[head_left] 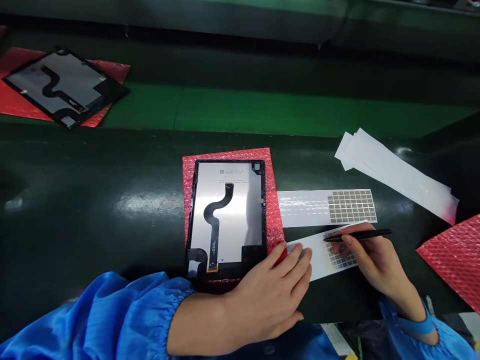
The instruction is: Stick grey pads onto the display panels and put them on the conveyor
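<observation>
A tablet screen (234, 220) lies back side up on a red bubble bag (275, 215), with a black ribbon cable (214, 230) winding down it. My left hand (268, 292) is flat across the bag's lower right corner and the left end of a white sticker sheet (317, 267), fingers stretched out and holding nothing. Closed around black tweezers (362, 235), my right hand (382, 260) is over that sheet's right end. The tweezers' tip meets the upper left part of the small grey square stickers (339, 259). My fingers hide some of these squares.
A second sticker sheet (303, 207) lies just behind, partly beside the bag. White strips (401, 175) are piled at the back right. Another red bubble bag (455, 260) is at the right edge. At the far left, another screen (75, 82) rests on red bubble wrap (116, 70).
</observation>
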Available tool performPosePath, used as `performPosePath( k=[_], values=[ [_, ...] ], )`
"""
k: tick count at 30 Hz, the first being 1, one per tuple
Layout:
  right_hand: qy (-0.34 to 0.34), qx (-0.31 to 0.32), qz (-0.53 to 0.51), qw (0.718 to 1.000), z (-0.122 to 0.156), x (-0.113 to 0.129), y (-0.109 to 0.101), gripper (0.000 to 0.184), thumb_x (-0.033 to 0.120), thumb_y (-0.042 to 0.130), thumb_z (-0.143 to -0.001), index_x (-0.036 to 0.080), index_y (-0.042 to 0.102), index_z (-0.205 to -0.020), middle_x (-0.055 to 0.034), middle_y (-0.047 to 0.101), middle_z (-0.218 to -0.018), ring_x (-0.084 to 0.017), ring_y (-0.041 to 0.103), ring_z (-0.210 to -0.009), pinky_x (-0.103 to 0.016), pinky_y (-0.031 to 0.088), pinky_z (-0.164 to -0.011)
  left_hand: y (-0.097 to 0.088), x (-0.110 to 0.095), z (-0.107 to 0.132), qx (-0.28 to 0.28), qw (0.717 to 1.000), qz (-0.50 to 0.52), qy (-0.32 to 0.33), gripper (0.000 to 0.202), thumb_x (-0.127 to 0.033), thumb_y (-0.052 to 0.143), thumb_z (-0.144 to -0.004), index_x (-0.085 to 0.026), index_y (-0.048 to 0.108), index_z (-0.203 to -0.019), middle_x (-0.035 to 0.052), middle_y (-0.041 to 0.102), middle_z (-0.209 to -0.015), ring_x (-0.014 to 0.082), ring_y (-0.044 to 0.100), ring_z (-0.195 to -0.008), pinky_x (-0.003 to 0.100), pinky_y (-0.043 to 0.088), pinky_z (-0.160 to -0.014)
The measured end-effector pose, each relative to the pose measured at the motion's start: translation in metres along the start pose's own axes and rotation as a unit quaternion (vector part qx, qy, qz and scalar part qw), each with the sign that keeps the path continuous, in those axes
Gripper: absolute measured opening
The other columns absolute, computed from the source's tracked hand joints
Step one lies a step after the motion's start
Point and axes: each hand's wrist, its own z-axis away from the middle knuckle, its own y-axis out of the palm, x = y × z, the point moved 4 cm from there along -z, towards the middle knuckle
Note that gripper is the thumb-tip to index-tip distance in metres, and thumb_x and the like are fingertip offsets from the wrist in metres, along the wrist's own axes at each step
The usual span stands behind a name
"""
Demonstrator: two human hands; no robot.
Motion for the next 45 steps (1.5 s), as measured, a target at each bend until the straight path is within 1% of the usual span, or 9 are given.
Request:
performPosePath(
  k=[8, 16, 20, 24, 28, 33, 37, 41, 45],
  values=[
    [0.036, -0.023, -0.081, 0.996, -0.002, 0.004, 0.003, 0.018, 0.04, 0.069, -0.103, 0.024, 0.074, -0.099, -0.0024, 0.08, -0.074, -0.018, 0.075, -0.057, -0.024, 0.064, -0.053, -0.003, 0.004, -0.001, -0.014, 1.0, 0.006, 0.003, 0.07, -0.063, 0.056, -0.098, -0.01, 0.063, -0.144, 0.0161, 0.054, -0.158, 0.0346, 0.047, -0.145, 0.048, 0.036, -0.118],
    [0.103, -0.07, -0.222, 0.967, -0.006, 0.016, 0.002, 0.021, 0.043, 0.073, -0.1, 0.024, 0.073, -0.092, -0.0031, 0.079, -0.073, -0.02, 0.076, -0.055, -0.029, 0.066, -0.055, 0.003, 0.008, 0.001, -0.041, 0.999, 0.024, 0.011, 0.07, -0.064, 0.056, -0.098, -0.01, 0.064, -0.142, 0.0182, 0.057, -0.154, 0.0351, 0.051, -0.14, 0.049, 0.038, -0.116],
    [0.114, -0.111, -0.216, 0.963, -0.016, 0.033, 0.007, 0.022, 0.042, 0.076, -0.099, 0.022, 0.073, -0.09, -0.004, 0.079, -0.07, -0.019, 0.076, -0.057, -0.028, 0.066, -0.059, -0.01, 0.014, 0.008, -0.082, 0.996, 0.04, 0.025, 0.062, -0.06, 0.054, -0.101, -0.011, 0.067, -0.137, 0.0173, 0.059, -0.15, 0.0346, 0.052, -0.14, 0.048, 0.035, -0.119],
    [0.09, -0.115, -0.217, 0.965, -0.044, 0.061, 0.039, 0.026, 0.043, 0.079, -0.095, 0.021, 0.07, -0.085, -0.0042, 0.079, -0.068, -0.021, 0.078, -0.055, -0.031, 0.068, -0.056, -0.036, 0.024, 0.025, -0.083, 0.996, 0.025, 0.028, 0.046, -0.048, 0.049, -0.107, -0.012, 0.073, -0.122, 0.0126, 0.073, -0.111, 0.0287, 0.067, -0.106, 0.045, 0.046, -0.104],
    [0.081, -0.083, -0.227, 0.967, -0.075, 0.095, 0.096, 0.031, 0.05, 0.079, -0.094, 0.023, 0.067, -0.086, -0.0049, 0.08, -0.069, -0.025, 0.08, -0.057, -0.035, 0.069, -0.055, -0.043, 0.044, 0.048, -0.026, 0.998, -0.019, -0.049, 0.048, -0.043, 0.058, -0.1, -0.006, 0.071, -0.127, 0.0102, 0.073, -0.085, 0.0278, 0.067, -0.071, 0.053, 0.051, -0.092],
    [0.081, -0.04, -0.218, 0.972, -0.104, 0.127, 0.164, 0.036, 0.058, 0.078, -0.092, 0.025, 0.066, -0.086, -0.007, 0.081, -0.07, -0.026, 0.08, -0.057, -0.035, 0.069, -0.054, -0.026, 0.073, 0.075, -0.01, 0.99, -0.038, -0.138, 0.074, -0.066, 0.069, -0.089, -0.006, 0.072, -0.131, 0.0233, 0.075, -0.118, 0.0436, 0.07, -0.111, 0.066, 0.041, -0.108],
    [0.097, -0.029, -0.197, 0.975, -0.117, 0.132, 0.191, 0.038, 0.06, 0.075, -0.093, 0.023, 0.066, -0.087, -0.0075, 0.082, -0.07, -0.026, 0.081, -0.06, -0.034, 0.07, -0.056, -0.015, 0.081, 0.086, 0.013, 0.991, -0.031, -0.127, 0.065, -0.067, 0.07, -0.087, -0.015, 0.077, -0.125, 0.0201, 0.072, -0.131, 0.0467, 0.067, -0.118, 0.071, 0.037, -0.111],
    [0.111, -0.041, -0.187, 0.975, -0.122, 0.129, 0.197, 0.037, 0.058, 0.077, -0.093, 0.023, 0.066, -0.086, -0.0079, 0.082, -0.072, -0.027, 0.082, -0.063, -0.034, 0.07, -0.057, -0.01, 0.083, 0.084, 0.015, 0.991, -0.023, -0.129, 0.045, -0.047, 0.073, -0.086, -0.016, 0.08, -0.118, 0.0156, 0.078, -0.119, 0.0448, 0.067, -0.119, 0.068, 0.036, -0.113],
    [0.108, -0.04, -0.166, 0.979, -0.122, 0.127, 0.197, 0.035, 0.056, 0.076, -0.095, 0.023, 0.067, -0.087, -0.0078, 0.083, -0.073, -0.028, 0.083, -0.065, -0.035, 0.071, -0.057, -0.003, 0.084, 0.079, 0.038, 0.987, 0.047, -0.147, 0.059, -0.056, 0.072, -0.087, -0.008, 0.075, -0.12, 0.0154, 0.08, -0.086, 0.0385, 0.073, -0.099, 0.064, 0.038, -0.113]
  ],
)
